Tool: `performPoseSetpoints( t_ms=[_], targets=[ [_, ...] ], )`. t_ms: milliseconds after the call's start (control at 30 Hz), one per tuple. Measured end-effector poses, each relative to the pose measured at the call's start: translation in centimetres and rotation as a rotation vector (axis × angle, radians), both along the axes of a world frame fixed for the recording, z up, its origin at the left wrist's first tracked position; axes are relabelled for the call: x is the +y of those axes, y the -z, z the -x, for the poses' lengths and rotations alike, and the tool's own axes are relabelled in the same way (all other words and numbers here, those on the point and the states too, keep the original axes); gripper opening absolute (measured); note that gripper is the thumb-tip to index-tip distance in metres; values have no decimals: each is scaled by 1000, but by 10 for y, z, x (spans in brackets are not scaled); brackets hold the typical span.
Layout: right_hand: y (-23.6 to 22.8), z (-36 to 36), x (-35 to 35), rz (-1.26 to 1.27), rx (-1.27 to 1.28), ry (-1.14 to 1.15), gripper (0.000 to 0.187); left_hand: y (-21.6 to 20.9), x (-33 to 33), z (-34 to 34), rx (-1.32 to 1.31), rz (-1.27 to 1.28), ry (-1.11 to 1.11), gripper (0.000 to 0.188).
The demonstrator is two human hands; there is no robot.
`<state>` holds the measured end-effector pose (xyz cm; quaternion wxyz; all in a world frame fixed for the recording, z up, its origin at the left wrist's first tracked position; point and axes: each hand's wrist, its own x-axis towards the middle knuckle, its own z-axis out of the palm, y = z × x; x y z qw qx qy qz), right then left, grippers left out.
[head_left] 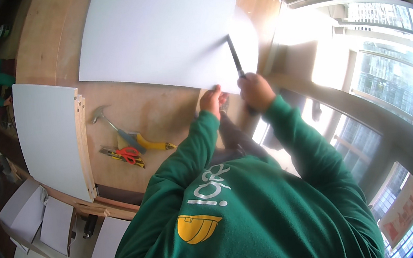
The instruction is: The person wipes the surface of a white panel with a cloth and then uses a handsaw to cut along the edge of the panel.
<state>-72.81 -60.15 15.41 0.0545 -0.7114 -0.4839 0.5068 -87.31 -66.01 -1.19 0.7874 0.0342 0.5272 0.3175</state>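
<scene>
A long-bladed tool (235,56) is gripped by the right hand (257,92), fingers clenched; the white panel (159,37) is edge-grasped by the left hand (210,102).

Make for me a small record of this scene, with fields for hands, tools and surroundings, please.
Right hand: closed around a long dark tool
Tool tip: over the white sheet; contact unclear
Left hand: at the sheet's near edge; grip unclear
Lying on wooden worktop: hammer, yellow-handled tool, red-handled scissors
Left of these: white panel, wooden edge
Far right: bright windows
</scene>
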Motion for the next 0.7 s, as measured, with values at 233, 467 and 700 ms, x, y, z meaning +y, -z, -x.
performPoseSetpoints(
  t_ms=[233, 467, 700],
  targets=[
    [2, 4, 10, 119, 14, 48, 38, -1, -1, 5, 65, -49, -82, 26],
    [12, 6, 3, 45, -15, 0, 36, 11, -3, -2, 25, -58, -197, 17],
    [19, 4, 4, 78, 86, 97, 34, 10, -3, -3, 8, -66, -232, 17]
  ],
)
